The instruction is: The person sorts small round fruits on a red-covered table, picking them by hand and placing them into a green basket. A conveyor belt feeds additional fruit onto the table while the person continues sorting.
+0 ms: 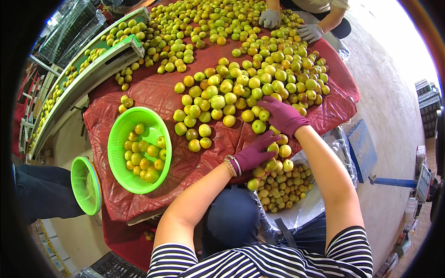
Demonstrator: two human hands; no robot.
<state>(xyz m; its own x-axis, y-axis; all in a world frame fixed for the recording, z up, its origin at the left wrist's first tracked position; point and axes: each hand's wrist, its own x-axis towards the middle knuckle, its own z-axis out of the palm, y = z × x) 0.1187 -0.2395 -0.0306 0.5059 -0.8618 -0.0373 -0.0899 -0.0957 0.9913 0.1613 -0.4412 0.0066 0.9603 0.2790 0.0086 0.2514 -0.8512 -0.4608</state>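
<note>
My left hand (255,152), in a purple glove, is at the table's near edge with its fingers spread against several yellow-green fruits (273,147). Just above and to the right, my right hand (283,114), gloved alike, lies with spread fingers on the near side of the fruit pile (243,81). Some fruits are at the edge between my hands and a container lined with clear plastic (299,217), which holds many smaller-looking fruits (285,187) below. The palms are hidden. A green plastic basket (114,153) with fruits in it stands on the red table cover (146,93).
A conveyor (94,69) carrying fruits runs along the left. More baskets (85,186) are beside a person's dark-trousered leg (48,191). Across the table a person's grey-gloved hands (270,18) touch fruits. A blue platform (363,149) and scale display (423,182) stand at right.
</note>
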